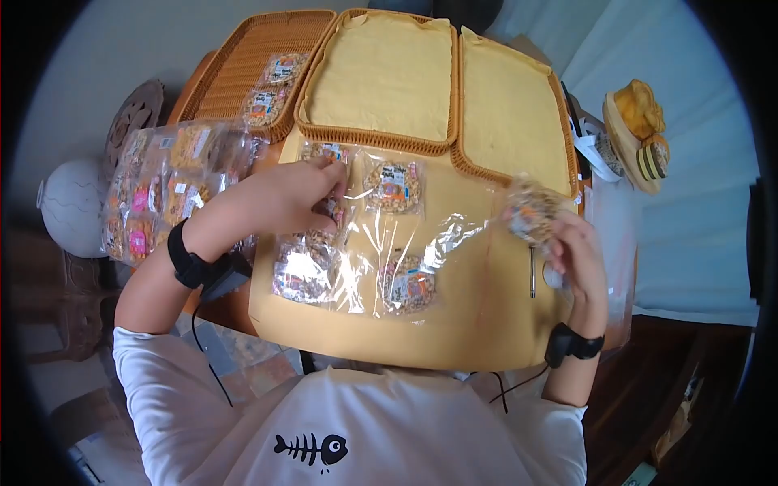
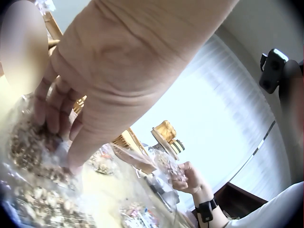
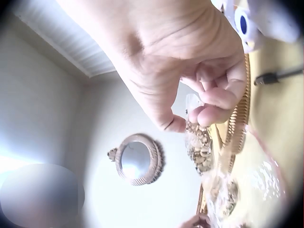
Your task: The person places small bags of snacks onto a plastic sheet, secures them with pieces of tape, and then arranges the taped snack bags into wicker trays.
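From where I stand, the right hand pinches a clear plastic packet of lumpy brown food above the smooth yellow tabletop; the left hand curls thumb and fingers round a second such packet; sorting seems under way, the next move calling for gentle placement.

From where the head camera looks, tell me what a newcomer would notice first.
Probably the two wicker trays with pale yellow linings, side by side at the far side. Next, the clear-wrapped snack packet held in the right hand, near the rightmost tray. The black fish skeleton on the white shirt, bottom of view, also stands out.
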Demonstrator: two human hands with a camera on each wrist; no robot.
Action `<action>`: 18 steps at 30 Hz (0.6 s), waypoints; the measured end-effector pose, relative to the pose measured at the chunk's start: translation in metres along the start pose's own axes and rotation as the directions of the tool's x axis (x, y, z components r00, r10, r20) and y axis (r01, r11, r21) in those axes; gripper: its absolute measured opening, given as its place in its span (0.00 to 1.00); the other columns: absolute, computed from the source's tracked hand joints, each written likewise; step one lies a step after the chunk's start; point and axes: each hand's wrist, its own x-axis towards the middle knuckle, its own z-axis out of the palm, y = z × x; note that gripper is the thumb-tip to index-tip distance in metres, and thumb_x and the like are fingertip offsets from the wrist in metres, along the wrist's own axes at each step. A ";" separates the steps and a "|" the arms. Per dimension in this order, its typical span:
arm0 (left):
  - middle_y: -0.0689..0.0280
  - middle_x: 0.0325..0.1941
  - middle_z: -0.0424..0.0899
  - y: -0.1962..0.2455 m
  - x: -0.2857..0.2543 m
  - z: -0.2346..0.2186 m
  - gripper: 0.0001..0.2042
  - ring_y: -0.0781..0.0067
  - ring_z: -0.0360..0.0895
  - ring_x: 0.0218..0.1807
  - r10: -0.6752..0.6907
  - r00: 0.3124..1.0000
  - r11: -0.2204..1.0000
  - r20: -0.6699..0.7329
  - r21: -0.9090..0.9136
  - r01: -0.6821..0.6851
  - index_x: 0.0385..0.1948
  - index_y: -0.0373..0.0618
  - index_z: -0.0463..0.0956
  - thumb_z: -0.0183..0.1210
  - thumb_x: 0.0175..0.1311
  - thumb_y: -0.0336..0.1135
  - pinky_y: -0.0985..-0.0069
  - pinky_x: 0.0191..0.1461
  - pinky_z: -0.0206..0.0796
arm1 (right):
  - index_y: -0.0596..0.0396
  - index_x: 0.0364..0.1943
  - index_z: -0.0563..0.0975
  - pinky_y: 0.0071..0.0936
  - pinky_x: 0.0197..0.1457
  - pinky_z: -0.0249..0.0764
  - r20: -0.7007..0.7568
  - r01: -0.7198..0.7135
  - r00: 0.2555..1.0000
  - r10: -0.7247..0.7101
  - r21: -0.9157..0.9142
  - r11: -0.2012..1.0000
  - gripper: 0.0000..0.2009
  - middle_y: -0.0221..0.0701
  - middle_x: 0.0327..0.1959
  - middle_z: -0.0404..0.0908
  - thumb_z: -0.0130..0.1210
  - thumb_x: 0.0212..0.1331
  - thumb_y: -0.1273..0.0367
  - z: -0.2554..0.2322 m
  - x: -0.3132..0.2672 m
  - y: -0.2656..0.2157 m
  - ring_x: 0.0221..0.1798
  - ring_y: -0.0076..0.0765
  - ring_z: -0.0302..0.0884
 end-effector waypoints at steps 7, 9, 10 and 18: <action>0.57 0.62 0.80 0.063 0.017 0.002 0.36 0.72 0.80 0.58 0.224 0.967 0.651 -0.121 -0.720 -0.241 0.73 0.41 0.60 0.71 0.70 0.40 0.76 0.58 0.76 | 0.56 0.40 0.78 0.18 0.27 0.69 0.247 0.098 0.966 -0.073 -0.092 0.991 0.05 0.27 0.30 0.79 0.57 0.65 0.80 0.062 -0.002 -0.010 0.25 0.19 0.75; 0.62 0.57 0.83 0.065 0.024 0.004 0.31 0.80 0.80 0.54 0.259 0.959 0.525 -0.111 -0.817 -0.237 0.70 0.41 0.64 0.70 0.70 0.34 0.78 0.54 0.75 | 0.56 0.45 0.79 0.18 0.30 0.72 0.362 -0.015 0.931 0.039 -0.070 0.997 0.10 0.27 0.34 0.81 0.57 0.64 0.83 0.095 -0.004 -0.018 0.29 0.20 0.77; 0.64 0.55 0.84 0.061 0.022 -0.001 0.29 0.81 0.80 0.53 0.250 0.961 0.553 -0.117 -0.798 -0.241 0.69 0.41 0.66 0.69 0.70 0.34 0.79 0.52 0.75 | 0.56 0.49 0.79 0.18 0.32 0.73 0.422 -0.098 0.900 0.106 -0.042 0.994 0.13 0.27 0.36 0.82 0.57 0.63 0.85 0.102 -0.003 -0.020 0.31 0.21 0.78; 0.63 0.49 0.84 -0.091 -0.007 -0.136 0.15 0.73 0.84 0.51 -0.139 0.907 0.896 -0.399 -0.440 -0.057 0.62 0.41 0.74 0.57 0.79 0.35 0.72 0.35 0.90 | 0.59 0.59 0.76 0.20 0.39 0.74 0.198 0.052 0.980 -0.022 -0.147 0.988 0.13 0.28 0.38 0.84 0.53 0.74 0.77 0.059 0.014 0.004 0.36 0.22 0.80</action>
